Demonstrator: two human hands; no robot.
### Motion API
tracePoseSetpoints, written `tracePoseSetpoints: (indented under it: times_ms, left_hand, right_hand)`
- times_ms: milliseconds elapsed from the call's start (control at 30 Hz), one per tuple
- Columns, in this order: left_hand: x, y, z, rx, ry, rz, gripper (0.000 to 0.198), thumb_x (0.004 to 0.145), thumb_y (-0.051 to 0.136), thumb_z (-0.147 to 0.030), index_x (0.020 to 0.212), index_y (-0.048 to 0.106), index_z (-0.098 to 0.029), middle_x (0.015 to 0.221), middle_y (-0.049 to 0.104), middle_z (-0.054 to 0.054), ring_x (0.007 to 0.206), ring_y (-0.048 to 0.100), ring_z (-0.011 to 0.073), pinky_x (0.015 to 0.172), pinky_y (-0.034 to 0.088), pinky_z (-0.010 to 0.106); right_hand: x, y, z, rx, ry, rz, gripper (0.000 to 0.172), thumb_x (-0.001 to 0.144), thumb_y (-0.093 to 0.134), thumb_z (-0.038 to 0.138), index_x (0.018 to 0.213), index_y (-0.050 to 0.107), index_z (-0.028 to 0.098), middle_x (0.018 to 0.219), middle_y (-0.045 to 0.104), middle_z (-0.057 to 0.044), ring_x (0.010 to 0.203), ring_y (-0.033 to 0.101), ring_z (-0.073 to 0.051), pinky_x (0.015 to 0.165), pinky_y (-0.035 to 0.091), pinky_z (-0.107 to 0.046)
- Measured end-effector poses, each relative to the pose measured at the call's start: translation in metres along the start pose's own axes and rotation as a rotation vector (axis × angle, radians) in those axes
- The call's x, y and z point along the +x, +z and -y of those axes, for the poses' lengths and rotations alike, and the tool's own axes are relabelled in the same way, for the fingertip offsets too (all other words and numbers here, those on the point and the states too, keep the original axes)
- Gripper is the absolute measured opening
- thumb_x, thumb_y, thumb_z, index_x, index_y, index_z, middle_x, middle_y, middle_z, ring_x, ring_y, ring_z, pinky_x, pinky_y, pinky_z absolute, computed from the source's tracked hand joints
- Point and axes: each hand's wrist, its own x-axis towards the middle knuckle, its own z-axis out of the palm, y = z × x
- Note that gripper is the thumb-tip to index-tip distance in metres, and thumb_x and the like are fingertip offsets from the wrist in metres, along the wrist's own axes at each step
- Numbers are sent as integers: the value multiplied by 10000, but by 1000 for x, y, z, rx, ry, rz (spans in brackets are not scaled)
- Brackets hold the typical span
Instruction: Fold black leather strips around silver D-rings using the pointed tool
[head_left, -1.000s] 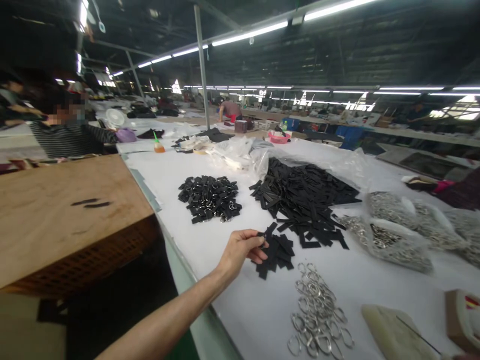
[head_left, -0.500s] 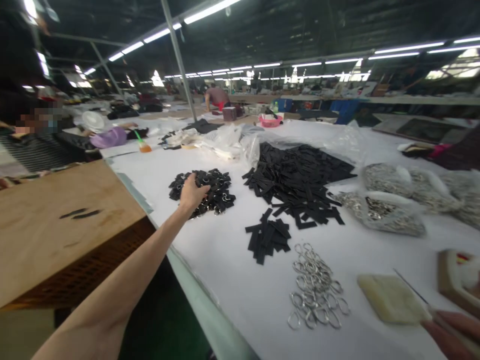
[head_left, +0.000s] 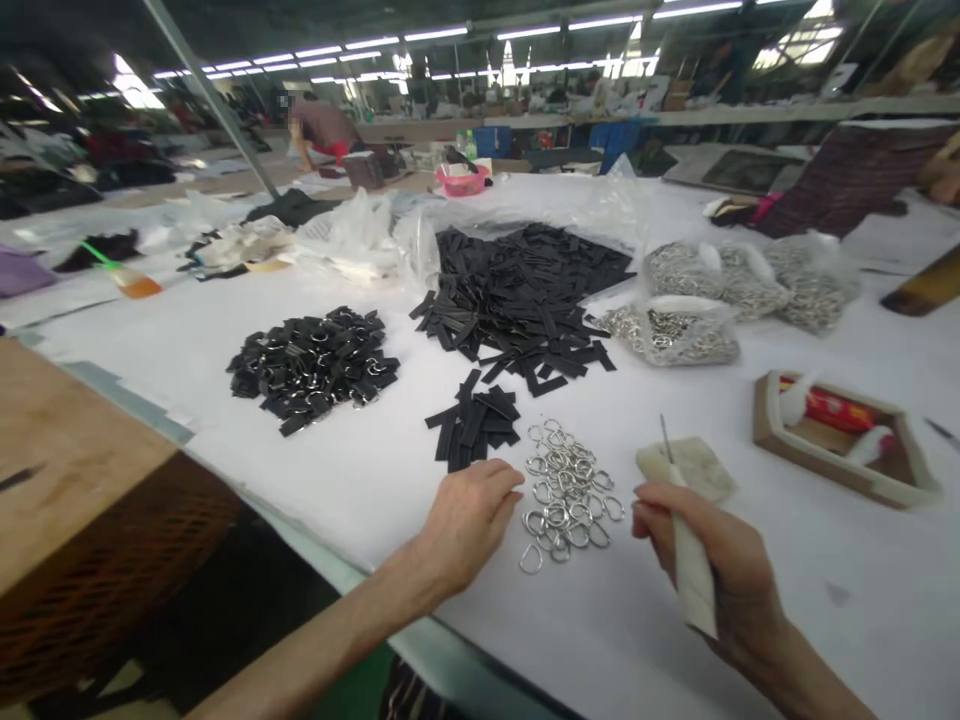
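Head feed: I had my right grip (head_left: pixel 724 555) closed around a white-handled spike tool (head_left: pixel 691 570) near a pale pad (head_left: pixel 707 468). My left grip (head_left: pixel 471 520), fingers bent, was just beside metal rings (head_left: pixel 568 492) and black strips (head_left: pixel 476 415) on the worktop (head_left: pixel 330 490); couldn't tell if it held anything.

1. The single view comes from a camera worn on the person's head, looking forward and down over the white counter (head_left: pixel 615 640).
2. It looks from close by: the left hand (head_left: pixel 466 515) shows large at lower centre, the right hand (head_left: pixel 739 560) at lower right, both seen from above and behind.
3. It faces across the counter into depth, with ceiling lamps (head_left: pixel 606 22) small along the top edge and a pole (head_left: pixel 213 100) slanting through the upper left.
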Motion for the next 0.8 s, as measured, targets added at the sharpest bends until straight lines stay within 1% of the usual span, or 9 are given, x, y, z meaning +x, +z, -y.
tracePoseSetpoints:
  times_ms: [67, 133, 200, 300, 433, 533, 667, 733, 800]
  left_hand:
    - [6, 6, -11, 36, 41, 69, 223, 846, 397, -164, 857, 619, -186, 867, 629, 61, 811, 580, 193, 701, 434, 295]
    - [14, 10, -18, 79, 42, 98, 225, 848, 390, -161, 862, 612, -188, 860, 618, 51, 791, 576, 185, 683, 433, 287]
    - [23, 12, -18, 134, 9, 99, 238, 848, 375, -151, 885, 608, -182, 878, 612, 54, 804, 574, 187, 686, 434, 290]
    - [40, 11, -10, 192, -42, 78, 264, 835, 365, -121, 924, 609, -168, 937, 605, 74, 865, 573, 207, 718, 436, 313]
    - [58, 15, 2, 199, -13, 129, 244, 777, 449, -108, 920, 623, -203, 932, 597, 41, 830, 583, 188, 705, 443, 295]
    - [62, 21, 4, 189, 23, 167, 243, 743, 488, -101, 901, 633, -214, 903, 592, 24, 813, 586, 181, 693, 447, 281]
    - [55, 20, 1, 179, 18, 117, 252, 768, 487, -111, 967, 615, -198, 962, 596, 27, 850, 584, 162, 730, 451, 257]
    - [49, 13, 2, 192, -4, 56, 242, 799, 472, -126, 992, 600, -198, 1012, 596, 21, 870, 580, 142, 758, 448, 234]
    - [44, 2, 8, 234, -50, -14, 215, 826, 453, -147, 964, 606, -209, 1013, 607, 13, 882, 578, 138, 764, 448, 230]
  right_hand:
    - [0, 1, -2, -48, -78, 44, 130, 785, 571, 234, 904, 621, 214, 666, 638, -20, 565, 595, -165, 532, 474, -274]
    - [-1, 1, -5, -125, -146, 79, 126, 821, 522, 212, 918, 602, 217, 694, 641, -22, 586, 598, -157, 532, 460, -262]
    - [-2, 1, -9, -188, -185, 123, 122, 835, 501, 190, 919, 584, 217, 706, 638, -20, 604, 596, -151, 549, 447, -259]
    - [-3, 2, -17, -239, -206, 189, 111, 838, 494, 169, 921, 555, 210, 701, 617, -11, 605, 575, -141, 563, 424, -254]
    - [-3, 3, -27, -231, -258, 156, 104, 832, 493, 171, 905, 562, 197, 688, 609, -3, 587, 562, -127, 552, 411, -229]
    - [-2, 2, -32, -255, -325, 119, 115, 835, 484, 182, 912, 569, 189, 679, 605, -4, 580, 554, -121, 548, 405, -218]
    - [-2, 2, -31, -313, -352, 133, 125, 843, 452, 156, 907, 556, 182, 658, 576, -5, 570, 523, -123, 540, 386, -226]
    - [-2, 5, -25, -361, -373, 164, 127, 844, 438, 129, 884, 551, 171, 625, 548, -4, 544, 492, -127, 523, 364, -237]
    - [-2, 11, -18, -388, -434, 206, 141, 846, 425, 110, 887, 552, 158, 635, 555, -19, 553, 487, -138, 524, 361, -250]
